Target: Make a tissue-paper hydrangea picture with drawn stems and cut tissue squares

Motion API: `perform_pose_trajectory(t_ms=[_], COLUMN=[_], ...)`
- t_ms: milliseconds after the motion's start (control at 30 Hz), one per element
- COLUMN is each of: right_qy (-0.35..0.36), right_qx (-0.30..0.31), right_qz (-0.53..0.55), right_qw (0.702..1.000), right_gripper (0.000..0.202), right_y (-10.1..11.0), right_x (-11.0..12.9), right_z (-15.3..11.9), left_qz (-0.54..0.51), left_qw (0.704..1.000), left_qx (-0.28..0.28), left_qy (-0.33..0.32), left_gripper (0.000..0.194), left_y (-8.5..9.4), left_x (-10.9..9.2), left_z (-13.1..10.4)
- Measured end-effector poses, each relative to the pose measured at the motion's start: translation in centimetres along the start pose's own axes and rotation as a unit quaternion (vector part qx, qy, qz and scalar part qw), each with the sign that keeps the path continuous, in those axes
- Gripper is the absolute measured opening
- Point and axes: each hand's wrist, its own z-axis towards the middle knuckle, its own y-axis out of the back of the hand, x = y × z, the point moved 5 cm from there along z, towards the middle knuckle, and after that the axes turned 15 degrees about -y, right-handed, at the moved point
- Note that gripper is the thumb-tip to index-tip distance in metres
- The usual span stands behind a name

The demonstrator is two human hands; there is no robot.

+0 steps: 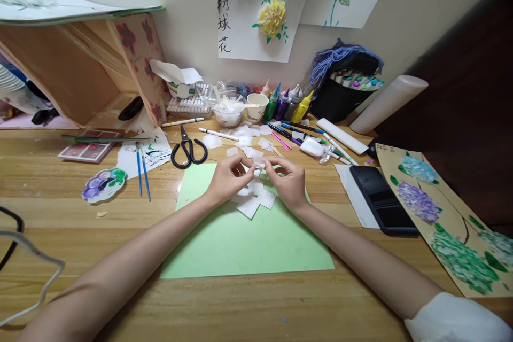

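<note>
Between both hands is a small piece of thin white paper (259,162), pinched at its two sides. My left hand (229,177) closes thumb and fingertips on its left edge. My right hand (287,180) pinches the right edge the same way. Below them, several loose white paper squares (248,206) lie in an overlapping heap on a light green sheet (248,246). More white paper scraps (212,141) are scattered on the table just beyond the fingers.
Black-handled scissors (186,149) lie left of the green sheet, near two blue brushes (143,173) and a paint palette (105,185). Behind stand a paper cup (257,107) and paint bottles (282,104). To the right are a black phone (382,200) and a flower picture (444,219).
</note>
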Motion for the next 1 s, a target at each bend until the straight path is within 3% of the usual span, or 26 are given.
perform_pose_trajectory(t_ms=[133, 233, 333, 500, 600, 800, 900, 1000], right_qy=[-0.069, -0.080, -0.039, 0.088, 0.103, 0.016, -0.049, -0.059], right_qx=[-0.003, 0.003, 0.011, 0.039, 0.043, 0.030, 0.058, 0.091], right_qz=[0.046, 0.057, 0.024, -0.047, -0.065, -0.052, -0.021, -0.007], right_qw=[0.997, 0.995, 0.999, 0.994, 0.992, 0.998, 0.997, 0.994], right_gripper=[0.017, 0.017, 0.014, 0.010, 0.011, 0.007, 0.011, 0.016], right_y=[0.1, 0.0, -0.1, -0.5, -0.6, -0.5, -0.7, -1.0], right_x=[-1.3, -1.4, -0.7, 1.2, 1.4, -0.1, -1.1, -1.2], right_z=[0.7, 0.9, 0.5, -0.7, -0.8, 0.1, 0.6, 0.7], left_qz=[-0.022, -0.020, -0.017, 0.023, 0.038, 0.035, 0.052, 0.094], left_qw=[1.000, 0.999, 0.999, 0.998, 0.998, 0.998, 0.997, 0.995], left_qx=[0.012, 0.026, 0.041, 0.037, 0.037, 0.026, 0.019, 0.022], left_qy=[-0.002, 0.004, 0.026, 0.044, 0.041, 0.054, 0.050, 0.031], left_gripper=[0.015, 0.017, 0.022, 0.025, 0.024, 0.031, 0.032, 0.030], left_y=[-0.2, -0.3, -0.5, -0.3, -0.2, -0.1, 0.0, 0.0], left_x=[0.0, -0.2, -0.2, -0.1, 0.1, 0.6, 0.6, 0.4], left_z=[0.0, 0.1, 0.1, 0.0, 0.1, 0.0, 0.0, 0.0])
